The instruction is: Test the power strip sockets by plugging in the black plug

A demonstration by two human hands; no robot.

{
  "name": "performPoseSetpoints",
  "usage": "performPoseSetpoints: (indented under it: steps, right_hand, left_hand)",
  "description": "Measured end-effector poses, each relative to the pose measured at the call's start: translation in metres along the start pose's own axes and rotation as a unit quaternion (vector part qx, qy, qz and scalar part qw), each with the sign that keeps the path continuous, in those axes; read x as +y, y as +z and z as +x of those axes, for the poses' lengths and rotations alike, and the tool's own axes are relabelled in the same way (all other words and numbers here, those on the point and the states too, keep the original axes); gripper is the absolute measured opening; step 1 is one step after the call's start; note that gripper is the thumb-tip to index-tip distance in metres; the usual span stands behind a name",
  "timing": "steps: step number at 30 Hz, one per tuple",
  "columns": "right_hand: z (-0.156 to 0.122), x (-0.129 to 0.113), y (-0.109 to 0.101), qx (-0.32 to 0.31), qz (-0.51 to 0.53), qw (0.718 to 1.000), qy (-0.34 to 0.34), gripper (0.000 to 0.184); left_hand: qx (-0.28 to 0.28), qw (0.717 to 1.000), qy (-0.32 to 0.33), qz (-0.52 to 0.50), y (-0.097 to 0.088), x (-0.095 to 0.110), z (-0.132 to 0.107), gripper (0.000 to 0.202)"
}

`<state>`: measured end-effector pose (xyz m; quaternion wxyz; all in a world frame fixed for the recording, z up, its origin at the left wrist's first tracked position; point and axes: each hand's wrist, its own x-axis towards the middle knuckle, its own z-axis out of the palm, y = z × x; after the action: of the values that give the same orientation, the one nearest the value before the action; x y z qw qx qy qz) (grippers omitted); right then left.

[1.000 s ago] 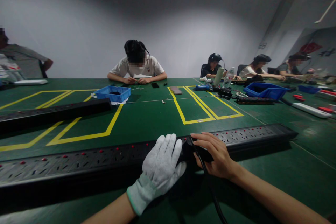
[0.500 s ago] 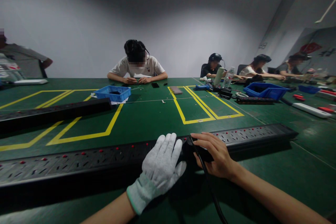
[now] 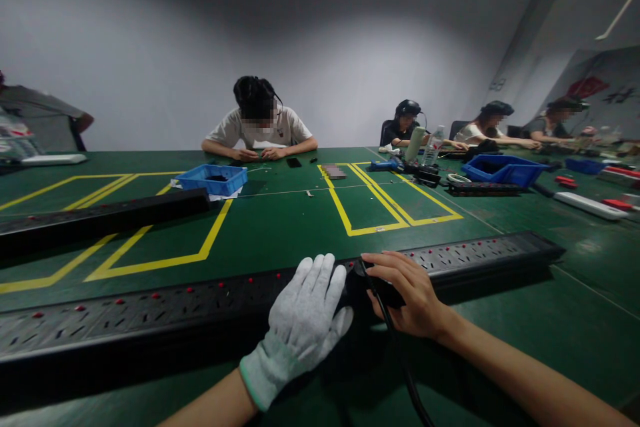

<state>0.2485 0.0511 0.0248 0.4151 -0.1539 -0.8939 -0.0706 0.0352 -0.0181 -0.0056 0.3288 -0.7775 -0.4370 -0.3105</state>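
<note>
A long black power strip (image 3: 190,310) with rows of sockets and small red switches lies across the table in front of me. My left hand (image 3: 307,320), in a pale grey glove with a green cuff, rests flat on the strip near its middle, fingers stretched out and close together. Just to its right, my bare right hand (image 3: 407,293) has its fingers curled round a black plug (image 3: 359,267) at the strip's top. The plug is mostly hidden, so how far it sits in a socket cannot be told. From it a black cord (image 3: 400,353) runs down toward me.
Another black power strip (image 3: 110,217) lies at the left, near a blue tray (image 3: 213,180). Yellow tape outlines (image 3: 345,213) mark the green table (image 3: 280,220). A blue bin (image 3: 505,170), a bottle (image 3: 434,147) and a white strip (image 3: 590,205) stand right. Several people sit around the table.
Both hands keep their places on the power strip, with the right still on the plug. The whole view has shifted very slightly.
</note>
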Motion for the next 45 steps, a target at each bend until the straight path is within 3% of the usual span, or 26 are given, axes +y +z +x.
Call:
performPoseSetpoints:
  steps: [45]
  right_hand:
    - [-0.0007, 0.0003, -0.0002, -0.004, -0.004, 1.0, -0.002, 0.03]
  left_hand:
    - [-0.024, 1.0, 0.006, 0.009, -0.0004, -0.0002, -0.0002, 0.046]
